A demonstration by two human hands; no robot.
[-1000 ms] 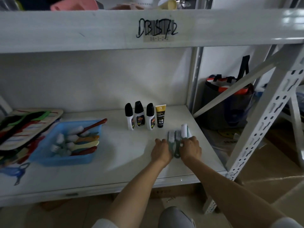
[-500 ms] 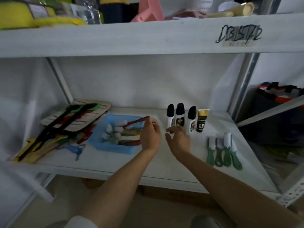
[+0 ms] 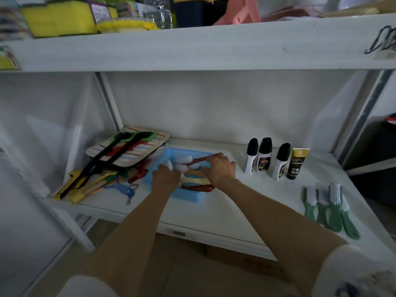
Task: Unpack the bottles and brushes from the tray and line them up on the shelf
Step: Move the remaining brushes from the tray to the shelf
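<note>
A blue tray (image 3: 186,195) on the white shelf (image 3: 252,213) holds several long brushes with red and yellow handles and white bristles. My left hand (image 3: 166,179) reaches into the tray's left side among the bristle ends; what its fingers hold is hidden. My right hand (image 3: 220,168) grips the handle of the top red brush (image 3: 196,160) over the tray. Three white bottles with black caps (image 3: 264,159) and a black-and-yellow tube (image 3: 296,162) stand in a row at the back right. Several green-handled brushes (image 3: 331,207) lie side by side near the front right.
A striped board with black tongs and mixed utensils (image 3: 120,155) is piled left of the tray. A blue peeler (image 3: 126,190) lies in front of it. An upper shelf (image 3: 192,46) hangs overhead with sponges and containers. A metal upright (image 3: 360,116) bounds the right side.
Both hands left the green brushes on the right and moved left to the blue tray. The view swung left. My right hand now grips a red brush handle.
</note>
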